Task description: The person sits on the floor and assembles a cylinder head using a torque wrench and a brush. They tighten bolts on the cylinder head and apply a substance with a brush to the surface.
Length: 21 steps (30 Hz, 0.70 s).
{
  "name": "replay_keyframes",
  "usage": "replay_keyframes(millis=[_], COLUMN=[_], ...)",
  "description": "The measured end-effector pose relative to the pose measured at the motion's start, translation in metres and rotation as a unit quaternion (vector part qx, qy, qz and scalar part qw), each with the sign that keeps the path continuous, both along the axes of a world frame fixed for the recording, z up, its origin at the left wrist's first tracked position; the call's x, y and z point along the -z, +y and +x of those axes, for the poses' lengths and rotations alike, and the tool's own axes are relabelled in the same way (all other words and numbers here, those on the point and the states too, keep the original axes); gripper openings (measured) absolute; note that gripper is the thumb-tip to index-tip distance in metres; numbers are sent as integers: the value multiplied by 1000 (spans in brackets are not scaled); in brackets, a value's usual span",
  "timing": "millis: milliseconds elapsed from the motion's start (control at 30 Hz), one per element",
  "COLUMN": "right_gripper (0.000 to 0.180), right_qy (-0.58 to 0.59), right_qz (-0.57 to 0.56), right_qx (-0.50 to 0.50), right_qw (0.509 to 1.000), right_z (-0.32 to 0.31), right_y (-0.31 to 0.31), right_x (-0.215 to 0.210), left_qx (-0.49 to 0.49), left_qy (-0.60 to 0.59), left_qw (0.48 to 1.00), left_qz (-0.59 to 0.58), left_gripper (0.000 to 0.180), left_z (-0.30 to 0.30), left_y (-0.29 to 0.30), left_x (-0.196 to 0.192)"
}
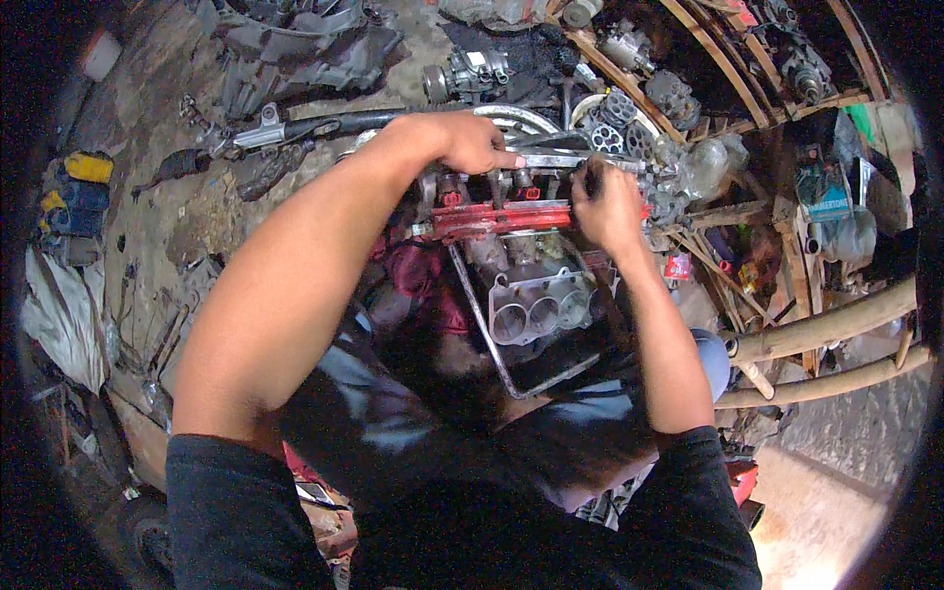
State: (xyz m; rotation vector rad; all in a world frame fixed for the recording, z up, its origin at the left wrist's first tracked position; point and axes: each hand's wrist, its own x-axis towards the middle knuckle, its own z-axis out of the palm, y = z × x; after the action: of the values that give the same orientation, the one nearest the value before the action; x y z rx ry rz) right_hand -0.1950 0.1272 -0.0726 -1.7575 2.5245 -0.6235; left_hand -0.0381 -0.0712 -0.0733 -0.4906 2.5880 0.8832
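Note:
A red metal rail [492,218] lies across the top of a grey engine part with several round ports [541,307], held in front of me. My left hand [477,143] rests fingers-down on the metal part just above the rail, one finger pointing right. My right hand [607,205] is closed around a small fitting at the rail's right end. What exactly the right fingers pinch is hidden. A thin metal frame [482,324] runs under the ported part.
The dirt floor [187,216] carries a long black bar with a silver end [295,126], dark plastic covers [295,49] and greasy engine parts [467,74]. Wooden shelves [747,93] with parts stand at the right. Bamboo poles [826,329] cross the lower right.

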Motion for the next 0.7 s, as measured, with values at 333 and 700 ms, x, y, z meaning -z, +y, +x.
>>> replay_keyframes(millis=[333, 700], right_gripper=[18, 16], right_qy=[-45, 20], right_qz=[34, 75], right_qx=[34, -1], right_qw=[998, 997], right_z=[-4, -1], right_y=[-1, -2], right_x=[-7, -13], left_qx=[8, -5], left_qy=[6, 8], left_qw=[1000, 1000], left_qz=[-3, -4], left_gripper=[72, 73], left_z=[1, 3], left_y=[1, 0], left_x=[0, 1])
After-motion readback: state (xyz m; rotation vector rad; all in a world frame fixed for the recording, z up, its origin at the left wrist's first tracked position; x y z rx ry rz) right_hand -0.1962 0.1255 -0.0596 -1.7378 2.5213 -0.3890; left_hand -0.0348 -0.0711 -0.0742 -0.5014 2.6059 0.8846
